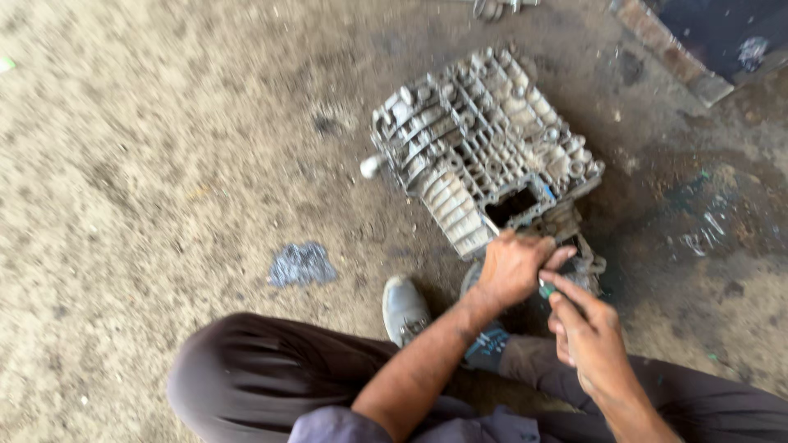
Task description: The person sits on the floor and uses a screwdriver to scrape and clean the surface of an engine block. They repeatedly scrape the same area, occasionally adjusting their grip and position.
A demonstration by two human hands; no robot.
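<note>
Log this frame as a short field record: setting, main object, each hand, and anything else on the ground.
setting: dirty, oil-stained concrete floor, person crouching
main object: grey ribbed metal casting lying on the floor
left hand: left hand rests on the casting's near edge
right hand: right hand pinches a small green-handled tool beside the left hand
footwear: grey shoe near the casting
other: blue-grey rag left of the shoe

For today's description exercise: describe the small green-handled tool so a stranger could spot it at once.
Start at the big grey ribbed metal casting lying on the dirty ground. At its near corner the person's left hand and right hand meet. The tool is pinched in the right hand's fingertips; its bright green sets it apart from the grey metal.
</note>
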